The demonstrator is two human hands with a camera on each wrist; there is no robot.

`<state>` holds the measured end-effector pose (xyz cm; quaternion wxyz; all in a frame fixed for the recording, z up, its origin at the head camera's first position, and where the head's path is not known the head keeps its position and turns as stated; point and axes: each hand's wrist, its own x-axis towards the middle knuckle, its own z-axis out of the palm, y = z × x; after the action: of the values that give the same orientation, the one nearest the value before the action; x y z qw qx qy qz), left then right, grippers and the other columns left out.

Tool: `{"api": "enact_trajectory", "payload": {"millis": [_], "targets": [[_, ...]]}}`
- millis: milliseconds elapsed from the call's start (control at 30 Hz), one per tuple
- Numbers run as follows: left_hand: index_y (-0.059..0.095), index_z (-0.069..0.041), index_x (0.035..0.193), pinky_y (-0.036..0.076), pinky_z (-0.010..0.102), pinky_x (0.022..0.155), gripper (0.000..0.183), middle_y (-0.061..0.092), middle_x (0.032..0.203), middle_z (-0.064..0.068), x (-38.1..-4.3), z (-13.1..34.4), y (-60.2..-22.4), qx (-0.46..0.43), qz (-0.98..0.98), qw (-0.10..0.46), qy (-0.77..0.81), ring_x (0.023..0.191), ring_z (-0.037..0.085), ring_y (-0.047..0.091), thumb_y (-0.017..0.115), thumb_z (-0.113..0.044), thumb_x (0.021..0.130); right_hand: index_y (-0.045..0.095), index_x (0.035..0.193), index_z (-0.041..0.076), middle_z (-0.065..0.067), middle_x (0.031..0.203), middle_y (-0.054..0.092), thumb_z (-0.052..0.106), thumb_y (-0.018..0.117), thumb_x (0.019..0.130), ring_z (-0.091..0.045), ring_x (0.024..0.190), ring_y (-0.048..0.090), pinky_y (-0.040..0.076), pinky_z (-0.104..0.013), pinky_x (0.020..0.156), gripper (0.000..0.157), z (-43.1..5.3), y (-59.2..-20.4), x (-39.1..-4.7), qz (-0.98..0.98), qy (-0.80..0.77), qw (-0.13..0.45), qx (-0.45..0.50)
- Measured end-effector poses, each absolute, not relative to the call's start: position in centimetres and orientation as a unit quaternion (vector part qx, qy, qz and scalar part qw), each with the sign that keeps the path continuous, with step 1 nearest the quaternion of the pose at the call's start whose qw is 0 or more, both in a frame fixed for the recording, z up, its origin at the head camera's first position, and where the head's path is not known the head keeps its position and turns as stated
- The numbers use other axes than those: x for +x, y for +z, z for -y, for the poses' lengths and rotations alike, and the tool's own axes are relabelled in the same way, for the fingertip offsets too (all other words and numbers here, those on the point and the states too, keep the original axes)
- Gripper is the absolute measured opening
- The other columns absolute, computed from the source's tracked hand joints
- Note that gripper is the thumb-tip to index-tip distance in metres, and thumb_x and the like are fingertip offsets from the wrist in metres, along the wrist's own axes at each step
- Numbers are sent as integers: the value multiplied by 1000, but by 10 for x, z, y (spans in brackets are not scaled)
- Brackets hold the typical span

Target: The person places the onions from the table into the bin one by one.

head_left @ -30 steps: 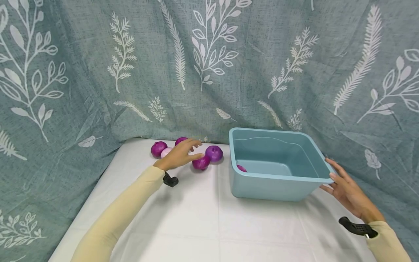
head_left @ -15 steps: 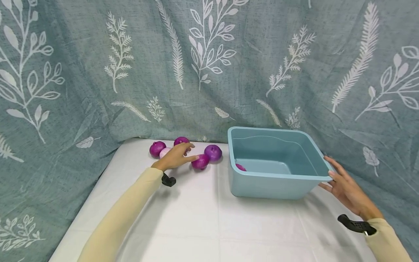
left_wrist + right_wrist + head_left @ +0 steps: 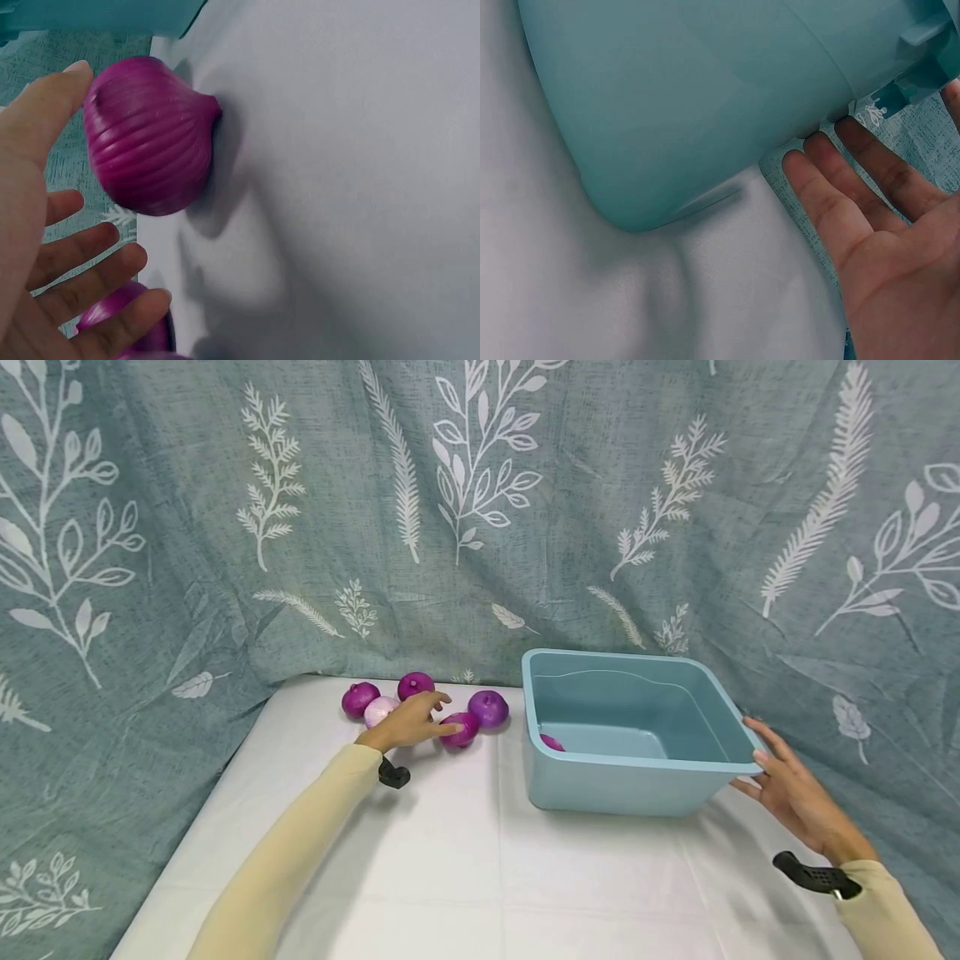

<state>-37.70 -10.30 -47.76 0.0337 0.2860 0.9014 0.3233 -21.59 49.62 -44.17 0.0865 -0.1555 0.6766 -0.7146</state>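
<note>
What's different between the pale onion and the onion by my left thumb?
The pale onion has whitish-pink skin, while the onion by your left thumb is deep magenta. In the head view, your left hand hides part of the pale onion; the onion by your left thumb is mostly in view. The latter also lies nearer the blue bin than the pale onion does. Both sit outside the bin on the white surface.
</note>
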Motion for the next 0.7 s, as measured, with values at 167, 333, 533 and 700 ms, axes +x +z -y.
{"api": "enact_trajectory", "payload": {"millis": [167,333,533,700], "targets": [[54,3,143,51,46,99,69,62,130,26,-376,98,-478,283,-905,38,316,119,34,61,76,-41,94,6,166,32,7,156,26,9,27,113,-8,131,56,53,-30,98,61,-496,-441,-216,-681,-711,84,-153],[53,6,142,51,46,101,69,62,129,27,-374,94,-478,289,-902,42,317,119,36,61,78,-35,93,6,166,32,7,156,26,10,28,113,-7,131,56,53,-30,98,61,-496,-441,-215,-679,-713,84,-154],[55,5,141,52,41,98,70,65,124,18,-375,91,-482,296,-904,48,306,114,30,63,81,-37,91,7,166,32,7,156,25,10,28,114,-7,131,56,54,-30,98,61,-496,-441,-216,-677,-716,80,-150],[56,1,140,54,35,92,67,67,119,13,-374,90,-488,291,-902,64,313,105,21,65,82,-37,90,5,166,30,8,156,25,10,29,114,-7,129,57,54,-30,97,61,-495,-441,-216,-678,-716,80,-145]]}}
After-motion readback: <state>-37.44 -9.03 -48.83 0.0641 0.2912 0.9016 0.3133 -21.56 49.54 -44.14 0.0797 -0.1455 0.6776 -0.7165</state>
